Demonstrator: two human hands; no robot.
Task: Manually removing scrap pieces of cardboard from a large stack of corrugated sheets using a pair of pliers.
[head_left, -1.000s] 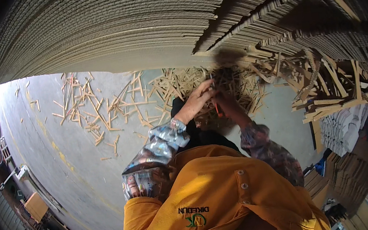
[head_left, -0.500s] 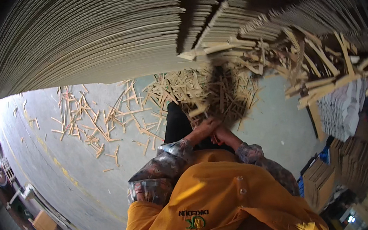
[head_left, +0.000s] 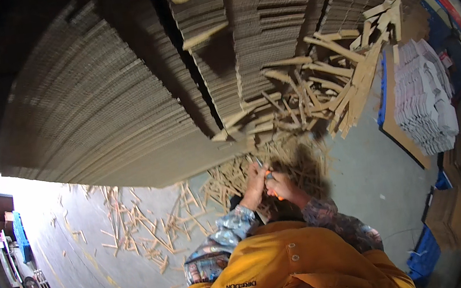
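Both my hands are close together in front of my apron, over the heap of cardboard strips. My right hand (head_left: pixel 283 186) is closed around an orange-handled tool (head_left: pixel 269 176), whose orange shows above and below my fingers. A thin, greyish part of it points up toward my left hand. Beside it, my left hand (head_left: pixel 255 182) has its fingers bent and closed near the tool's upper end. Whatever lies between those fingers is hidden. Ahead stands a tall stack of cut cardboard sheets (head_left: pixel 89 121), its layered edges facing me.
Cardboard scraps (head_left: pixel 213 189) cover the floor around my feet and to the left. Loose strips (head_left: pixel 344 87) hang from the stack at the right. A pile of white, cut sheets (head_left: pixel 423 100) stands on a pallet further right, with brown cardboard stacks (head_left: pixel 449 218) nearer.
My view has turned, so the stack now tilts and more of its right side shows. My hands appear higher in the picture, and the orange tool has come into sight.
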